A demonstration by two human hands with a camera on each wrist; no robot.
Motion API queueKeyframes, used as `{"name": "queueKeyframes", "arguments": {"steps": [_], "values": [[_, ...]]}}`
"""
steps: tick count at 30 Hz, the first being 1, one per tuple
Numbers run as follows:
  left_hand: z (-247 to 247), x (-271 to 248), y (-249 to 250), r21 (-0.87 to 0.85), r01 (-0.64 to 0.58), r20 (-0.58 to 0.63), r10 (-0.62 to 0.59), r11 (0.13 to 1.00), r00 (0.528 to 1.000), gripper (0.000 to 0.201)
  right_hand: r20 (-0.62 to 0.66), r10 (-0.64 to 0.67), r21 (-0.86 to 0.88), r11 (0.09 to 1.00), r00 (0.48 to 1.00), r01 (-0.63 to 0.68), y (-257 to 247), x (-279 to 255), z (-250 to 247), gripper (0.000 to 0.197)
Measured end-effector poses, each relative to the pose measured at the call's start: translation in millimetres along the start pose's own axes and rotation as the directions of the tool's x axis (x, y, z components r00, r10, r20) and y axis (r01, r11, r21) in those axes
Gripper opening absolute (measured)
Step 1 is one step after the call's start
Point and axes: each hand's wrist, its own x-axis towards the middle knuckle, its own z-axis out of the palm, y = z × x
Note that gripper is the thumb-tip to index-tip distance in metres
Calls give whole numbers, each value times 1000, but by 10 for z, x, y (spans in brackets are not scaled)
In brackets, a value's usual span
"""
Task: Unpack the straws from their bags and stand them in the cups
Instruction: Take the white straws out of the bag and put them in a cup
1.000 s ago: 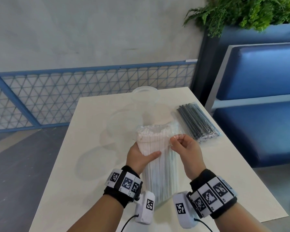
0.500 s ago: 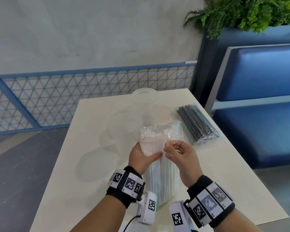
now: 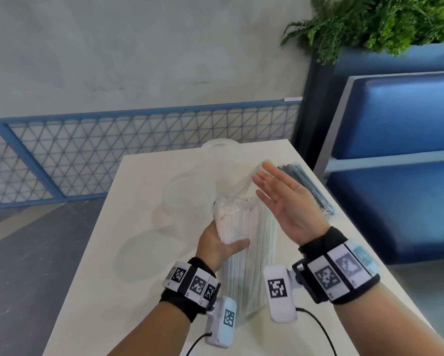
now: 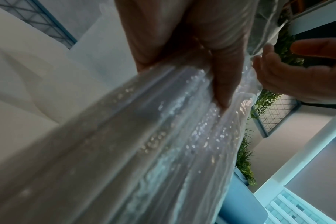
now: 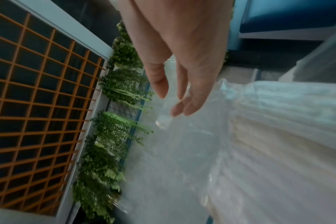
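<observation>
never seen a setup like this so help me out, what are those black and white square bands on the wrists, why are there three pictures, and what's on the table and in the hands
No machine here: a person works with bare hands. The patterned wristbands carry small cameras. One picture comes from a camera on the head looking down; the other two look along each hand from the wrists, hence the odd tilted angles.

The left hand grips a clear bag of white straws, held upright on the pale table; the left wrist view shows the thumb pressed into the plastic. The right hand is flat and open beside the bag's loose top, holding nothing.

Also on the table: clear plastic cups, hard to count because they are see-through, and a sealed bag of dark straws lying flat at the right.
</observation>
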Motion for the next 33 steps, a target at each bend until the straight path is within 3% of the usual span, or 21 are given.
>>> {"name": "queueKeyframes", "arguments": {"steps": [3,7,10,13,16,21,25,28,31,33], "values": [[-16,0,-4,14,25,-2,-25,1000,1000,60,13,-82,-169,982,997,83,-26,63,8,37],[-32,-36,-6,-8,35,-17,-36,999,999,46,-10,-240,-448,869,971,210,135,27,-40,22],[-35,-73,18,-35,37,-33,-38,999,999,47,198,-270,-709,624,942,327,212,-4,-23,6],[-46,-117,41,-23,22,-9,-22,999,1000,50,430,-244,-790,364,869,493,152,39,64,19],[-97,-179,57,27,-15,28,14,1000,1000,53,516,-141,-812,235,845,535,74,140,144,36],[-374,-316,84,69,-84,108,77,994,991,63,563,32,-818,161,826,552,176,199,293,51],[-775,-449,107,57,-93,120,85,994,989,64,555,-94,-783,277,826,557,307,100,542,37],[-1176,-519,83,78,-85,96,77,993,992,57,568,-140,-759,293,811,582,358,-10,794,18],[-1573,-570,27,79,-88,26,86,993,996,57,610,-13,-782,157,793,604,492,-81,1049,5],[-1799,-580,-6,87,-96,-22,99,992,995,58,603,68,-797,33,795,603,633,-83,1210,15]]}}
